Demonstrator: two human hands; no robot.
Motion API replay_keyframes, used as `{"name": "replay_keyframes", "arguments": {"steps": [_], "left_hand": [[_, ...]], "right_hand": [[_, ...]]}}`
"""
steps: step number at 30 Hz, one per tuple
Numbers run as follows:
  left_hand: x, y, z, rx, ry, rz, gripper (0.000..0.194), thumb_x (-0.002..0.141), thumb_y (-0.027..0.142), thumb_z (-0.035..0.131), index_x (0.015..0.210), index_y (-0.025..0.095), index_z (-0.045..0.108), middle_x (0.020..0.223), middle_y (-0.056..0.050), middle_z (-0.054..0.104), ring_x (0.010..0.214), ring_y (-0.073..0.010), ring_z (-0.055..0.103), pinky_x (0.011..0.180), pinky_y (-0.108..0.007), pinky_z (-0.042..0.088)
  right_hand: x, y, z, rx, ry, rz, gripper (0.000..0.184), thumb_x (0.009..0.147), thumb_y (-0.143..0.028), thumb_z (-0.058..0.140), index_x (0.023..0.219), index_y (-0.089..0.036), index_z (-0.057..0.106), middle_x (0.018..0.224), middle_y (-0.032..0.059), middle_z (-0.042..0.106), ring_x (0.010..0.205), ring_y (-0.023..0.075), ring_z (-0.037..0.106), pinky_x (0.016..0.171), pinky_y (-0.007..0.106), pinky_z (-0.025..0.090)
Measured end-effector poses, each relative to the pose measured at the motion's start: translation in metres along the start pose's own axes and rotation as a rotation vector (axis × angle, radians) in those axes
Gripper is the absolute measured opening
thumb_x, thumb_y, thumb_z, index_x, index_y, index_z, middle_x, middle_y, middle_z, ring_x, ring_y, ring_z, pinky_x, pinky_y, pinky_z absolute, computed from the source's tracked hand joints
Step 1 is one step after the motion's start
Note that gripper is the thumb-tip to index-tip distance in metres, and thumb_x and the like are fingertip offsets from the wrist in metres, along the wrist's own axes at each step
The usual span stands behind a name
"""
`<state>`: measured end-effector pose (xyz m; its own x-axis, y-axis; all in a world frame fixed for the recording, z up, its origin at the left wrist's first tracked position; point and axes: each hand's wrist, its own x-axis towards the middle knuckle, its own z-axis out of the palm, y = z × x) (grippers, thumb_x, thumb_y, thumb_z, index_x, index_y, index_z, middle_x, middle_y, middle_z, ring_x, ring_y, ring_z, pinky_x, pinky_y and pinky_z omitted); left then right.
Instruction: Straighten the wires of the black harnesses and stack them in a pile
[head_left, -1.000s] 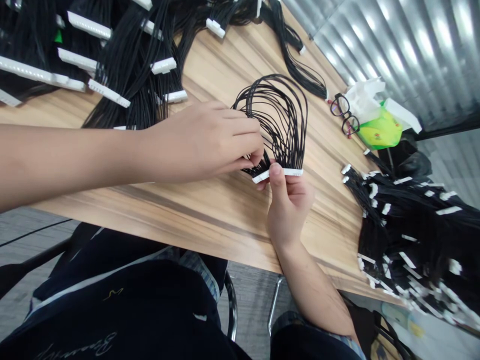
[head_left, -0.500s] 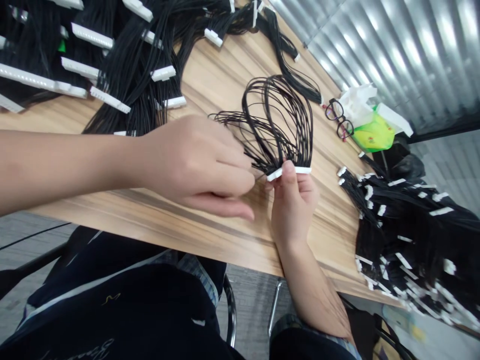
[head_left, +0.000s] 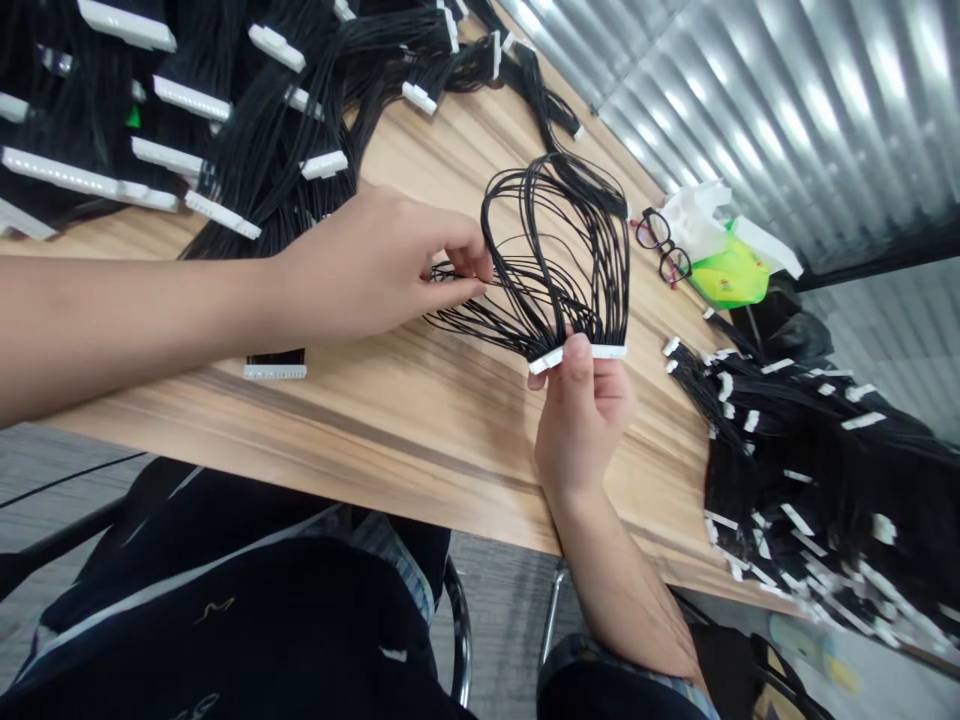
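Note:
My right hand (head_left: 581, 410) pinches two white connectors (head_left: 577, 354) side by side, thumb on top, above the wooden table (head_left: 420, 420). From the connectors a bundle of thin black wires (head_left: 559, 250) loops up and back down. My left hand (head_left: 375, 265) reaches in from the left and pinches some of those wires between thumb and forefinger, pulling them out to the left of the loop.
A big heap of black harnesses with white connectors (head_left: 187, 110) fills the table's far left. Another pile (head_left: 810, 470) lies at the right edge. Black-framed glasses (head_left: 664, 245) and a green and white packet (head_left: 724, 265) sit at the far right. One harness end (head_left: 274, 366) lies under my left wrist.
My left hand has moved from the connectors up and left, drawing a group of wires sideways out of the loop. My right hand has kept its grip on the connectors.

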<state>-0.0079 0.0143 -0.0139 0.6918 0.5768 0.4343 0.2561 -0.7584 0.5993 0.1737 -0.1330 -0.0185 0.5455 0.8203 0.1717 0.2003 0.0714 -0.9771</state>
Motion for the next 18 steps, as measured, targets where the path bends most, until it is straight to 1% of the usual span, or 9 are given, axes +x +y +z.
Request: {"name": "replay_keyframes", "arguments": {"steps": [2,4,6,8,10,12,14,16,18], "left_hand": [[0.001,-0.002,0.0,-0.027,-0.004,-0.026,0.024,0.101,0.046,0.065,0.101,0.027,0.079,0.081,0.006,0.072,0.057,-0.0056,0.047,0.061,-0.028,0.04],[0.002,-0.001,-0.002,-0.048,0.011,-0.01,0.026,0.104,0.046,0.06,0.104,0.029,0.079,0.086,0.008,0.074,0.065,-0.006,0.053,0.065,-0.028,0.043],[0.003,0.001,-0.005,-0.094,0.023,0.02,0.026,0.106,0.045,0.056,0.11,0.032,0.078,0.095,0.01,0.076,0.08,-0.007,0.061,0.074,-0.028,0.049],[0.003,0.003,-0.007,-0.137,0.047,0.029,0.024,0.107,0.044,0.058,0.113,0.031,0.078,0.106,0.011,0.078,0.094,-0.0075,0.065,0.086,-0.027,0.054],[0.005,0.003,-0.007,-0.155,0.073,0.066,0.022,0.106,0.043,0.062,0.11,0.029,0.078,0.111,0.009,0.078,0.098,-0.007,0.066,0.094,-0.026,0.054],[0.006,0.002,-0.005,-0.163,0.096,0.157,0.023,0.105,0.045,0.063,0.107,0.028,0.079,0.103,0.007,0.078,0.089,-0.0061,0.065,0.092,-0.026,0.054],[0.008,-0.001,-0.001,-0.181,0.117,0.25,0.027,0.105,0.048,0.062,0.102,0.027,0.079,0.091,0.005,0.076,0.081,-0.0068,0.063,0.085,-0.027,0.052],[0.009,-0.003,0.002,-0.203,0.097,0.276,0.03,0.106,0.047,0.06,0.1,0.025,0.078,0.087,0.003,0.074,0.078,-0.0069,0.062,0.078,-0.026,0.049],[0.01,-0.005,0.003,-0.23,0.048,0.3,0.03,0.108,0.042,0.057,0.102,0.019,0.076,0.09,0.0,0.073,0.079,-0.0049,0.06,0.074,-0.022,0.045]], "right_hand": [[0.0,0.001,-0.001,0.023,-0.039,0.024,0.027,0.093,-0.049,0.071,0.087,-0.023,0.073,0.065,-0.004,0.063,0.057,0.011,0.058,0.06,0.028,0.051],[0.001,0.001,-0.002,0.071,-0.112,0.068,0.026,0.092,-0.048,0.073,0.083,-0.023,0.074,0.065,-0.0045,0.065,0.056,0.0099,0.058,0.059,0.027,0.052],[0.002,0.001,-0.002,0.13,-0.218,0.125,0.026,0.091,-0.046,0.076,0.079,-0.023,0.074,0.063,-0.0048,0.066,0.055,0.009,0.059,0.058,0.025,0.052],[0.001,0.0,-0.002,0.183,-0.319,0.174,0.027,0.091,-0.044,0.077,0.076,-0.023,0.074,0.061,-0.0047,0.067,0.055,0.0086,0.06,0.057,0.024,0.051],[0.0,-0.003,-0.002,0.214,-0.394,0.21,0.026,0.091,-0.044,0.078,0.076,-0.023,0.075,0.06,-0.0046,0.068,0.054,0.0083,0.06,0.055,0.023,0.05],[-0.001,-0.007,-0.001,0.217,-0.453,0.235,0.026,0.091,-0.043,0.078,0.076,-0.023,0.075,0.061,-0.0046,0.069,0.053,0.0078,0.059,0.054,0.022,0.05],[-0.003,-0.01,-0.001,0.197,-0.511,0.25,0.025,0.091,-0.042,0.079,0.075,-0.023,0.075,0.061,-0.0047,0.069,0.052,0.0074,0.059,0.054,0.022,0.051],[-0.004,-0.014,0.0,0.193,-0.548,0.257,0.024,0.091,-0.04,0.078,0.075,-0.023,0.076,0.061,-0.0048,0.069,0.052,0.0074,0.058,0.054,0.023,0.052],[-0.005,-0.016,-0.001,0.214,-0.561,0.262,0.021,0.091,-0.039,0.078,0.077,-0.024,0.078,0.06,-0.0051,0.068,0.051,0.0077,0.057,0.053,0.023,0.052]]}}
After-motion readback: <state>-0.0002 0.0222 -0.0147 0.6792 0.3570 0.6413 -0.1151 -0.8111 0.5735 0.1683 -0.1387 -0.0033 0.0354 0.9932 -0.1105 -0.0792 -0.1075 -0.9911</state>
